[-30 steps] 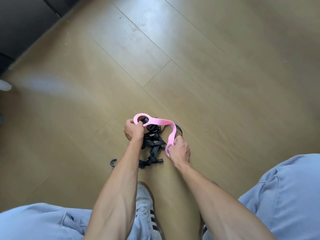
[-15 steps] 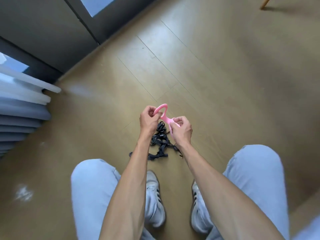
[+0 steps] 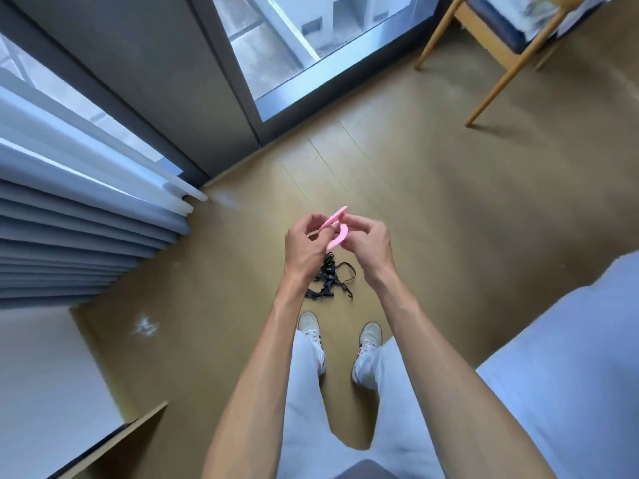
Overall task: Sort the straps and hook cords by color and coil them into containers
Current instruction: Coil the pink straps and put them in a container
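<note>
A pink strap [image 3: 334, 227] is held in the air between the two hands, above the floor [image 3: 432, 219]. Its visible upper length runs diagonally, from lower left near the left hand [image 3: 306, 248] up to a rounded end pointing upper right at the top of the grip. A second, curved stretch bends below it and leads down toward the right hand [image 3: 368, 245]. The left hand is closed on the strap, the fingers curled and pinching its left part; the right hand pinches the curved lower part between thumb and fingertips. The strap thus lies directly between the hands, touching both, with its tip rising just above them.

Below the hands, a tangle of black straps [image 3: 328, 280] lies on the floor, well apart from the pink strap and just ahead of two pale shoes [image 3: 340, 335]. No clear long axis is shown by the tangle; a loop is spread to its right.

A wooden chair [image 3: 484, 60] is seen at the upper right, and pleated curtains [image 3: 69, 209] at the left beside a glass door [image 3: 294, 46].
</note>
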